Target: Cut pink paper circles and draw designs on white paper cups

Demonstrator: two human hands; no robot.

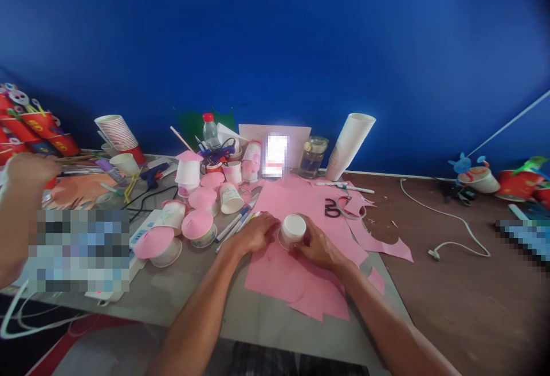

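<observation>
A small white paper cup (294,228) stands upside down on a sheet of pink paper (283,273) in front of me. My left hand (251,234) lies on the pink paper just left of the cup, fingers curled toward it. My right hand (315,245) wraps round the cup's right side and steadies it. Black-handled scissors (332,208) lie on the pink paper just beyond my right hand. Several pens (234,226) lie to the left of my left hand.
Several cups capped with pink paper (198,226) crowd the table's left. A tall stack of white cups (350,145) leans at the back, beside a glass jar (313,156) and a water bottle (210,130). Another person's arm (19,204) is at far left. A white cable (447,227) lies at right.
</observation>
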